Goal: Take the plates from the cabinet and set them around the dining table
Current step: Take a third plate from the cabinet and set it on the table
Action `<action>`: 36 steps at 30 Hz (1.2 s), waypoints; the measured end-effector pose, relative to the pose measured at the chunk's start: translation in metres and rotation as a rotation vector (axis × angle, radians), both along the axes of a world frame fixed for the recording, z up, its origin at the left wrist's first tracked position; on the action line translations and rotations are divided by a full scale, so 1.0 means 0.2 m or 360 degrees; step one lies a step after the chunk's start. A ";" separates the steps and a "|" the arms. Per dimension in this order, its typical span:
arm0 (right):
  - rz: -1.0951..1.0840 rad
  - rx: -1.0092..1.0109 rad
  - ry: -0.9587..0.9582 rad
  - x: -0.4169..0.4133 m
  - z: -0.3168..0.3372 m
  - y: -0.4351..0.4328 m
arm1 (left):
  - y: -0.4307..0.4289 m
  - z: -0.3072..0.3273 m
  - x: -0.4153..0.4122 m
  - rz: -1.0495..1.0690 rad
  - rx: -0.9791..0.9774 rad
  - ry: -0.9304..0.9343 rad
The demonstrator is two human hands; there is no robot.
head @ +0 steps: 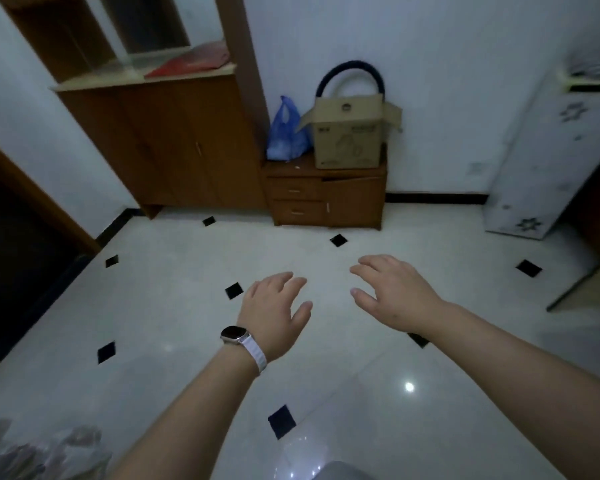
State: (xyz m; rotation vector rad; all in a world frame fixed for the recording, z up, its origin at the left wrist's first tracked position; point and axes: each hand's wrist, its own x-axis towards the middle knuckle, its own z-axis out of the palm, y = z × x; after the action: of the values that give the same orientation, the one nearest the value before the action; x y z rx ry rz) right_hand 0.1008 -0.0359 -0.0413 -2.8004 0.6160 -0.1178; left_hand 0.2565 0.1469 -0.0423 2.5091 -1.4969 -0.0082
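Observation:
My left hand (272, 311), with a watch on a white strap at the wrist, is stretched out over the floor, fingers apart and holding nothing. To its right my right hand (394, 294) is also spread and bare. A tall brown wooden cabinet (174, 147) stands against the far wall at the left, its two lower doors closed. On its counter lies a red flat thing (191, 60) below open upper shelves. No plates are in sight, and both hands are well short of the cabinet.
A low brown drawer unit (326, 199) stands right of the cabinet, carrying a cardboard box (349, 133) and a blue plastic bag (286, 133). A white patterned panel (551, 161) leans at the right. A dark doorway (18, 244) opens at left. The glossy tiled floor (187, 341) lies between.

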 end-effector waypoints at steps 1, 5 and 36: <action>-0.0059 -0.0007 -0.0010 -0.06 0.00 -0.07 | -0.09 0.00 -0.02 -0.0060 0.0009 0.0000; -0.0265 -0.0079 0.0020 -0.25 -0.03 -0.28 | -0.40 -0.01 -0.07 -0.0288 0.0050 -0.0039; -0.2043 0.0003 0.0316 -0.76 -0.02 -1.19 | -2.62 -0.17 -0.31 -0.1895 -0.0046 0.0180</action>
State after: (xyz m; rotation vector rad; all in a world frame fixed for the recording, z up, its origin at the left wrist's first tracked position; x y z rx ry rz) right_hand -0.0521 -0.2743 -0.0454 -1.9512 2.2934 -0.0723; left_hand 0.1955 -0.3765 -0.0771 1.2174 -2.5990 -0.2979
